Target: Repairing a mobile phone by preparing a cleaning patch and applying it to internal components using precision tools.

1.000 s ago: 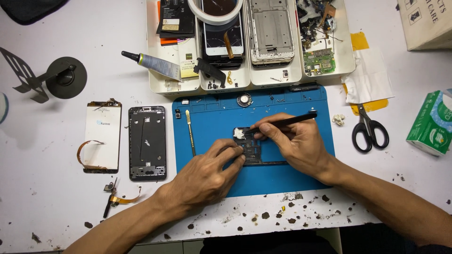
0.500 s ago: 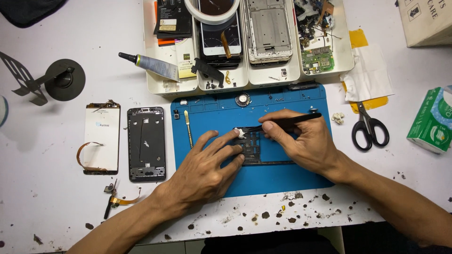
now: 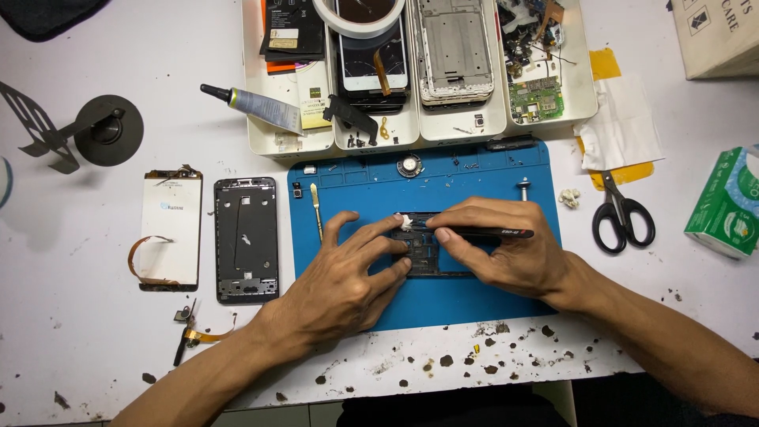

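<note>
On a blue mat (image 3: 474, 300) at the centre of the white worktop (image 3: 79, 340), the left hand (image 3: 348, 277) lies flat, fingers spread, pressing a dark phone frame (image 3: 423, 257). The right hand (image 3: 506, 253), at three o'clock of it, has its grip closed on a black tool (image 3: 494, 232), tip at a white scrap (image 3: 405, 222). Scissors (image 3: 623, 215) lie farther toward three o'clock.

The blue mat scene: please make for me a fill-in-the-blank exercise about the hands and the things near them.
1. The right hand holds a thin black ____ over the dark phone part.
2. The left hand presses that part onto the ____ mat.
3. The scissors lie to the ____ of the mat.

Missing words: tool; blue; right
</note>
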